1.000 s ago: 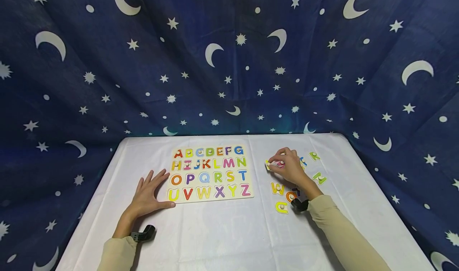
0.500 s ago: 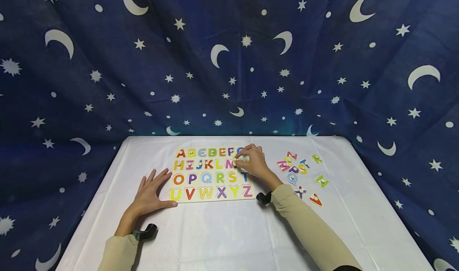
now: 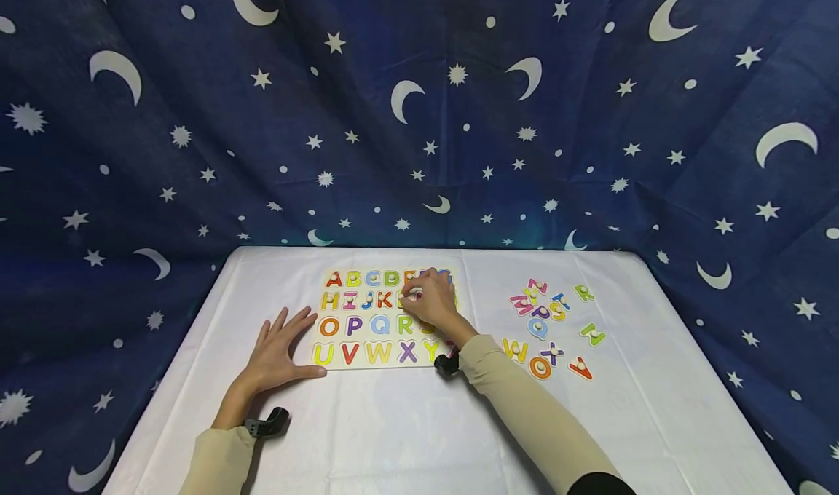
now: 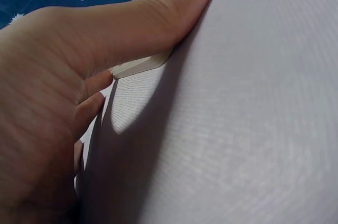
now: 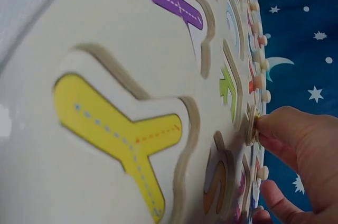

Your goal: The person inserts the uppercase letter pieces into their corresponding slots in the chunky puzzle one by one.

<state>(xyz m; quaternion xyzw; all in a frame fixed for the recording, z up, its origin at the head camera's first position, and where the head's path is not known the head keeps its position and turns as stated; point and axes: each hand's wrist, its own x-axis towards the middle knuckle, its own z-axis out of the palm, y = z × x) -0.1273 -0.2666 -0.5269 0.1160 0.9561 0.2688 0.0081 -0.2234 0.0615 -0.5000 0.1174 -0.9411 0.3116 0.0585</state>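
Bare cloth (image 3: 485, 291) beyond sleeve (image 3: 524, 408), beside board (image 3: 367, 338)

cream alphabet board (image 3: 387, 339), 4 rows, lies flat; pinched letter piece (image 5: 250, 127) at row 2.

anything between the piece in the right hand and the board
Nothing visible: the right hand pinches the piece at the board, beside the K; the loose letters lie off to the right. What lies under the piece is hidden.

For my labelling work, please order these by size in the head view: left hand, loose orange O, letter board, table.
Largest to smallest:
1. table
2. letter board
3. left hand
4. loose orange O
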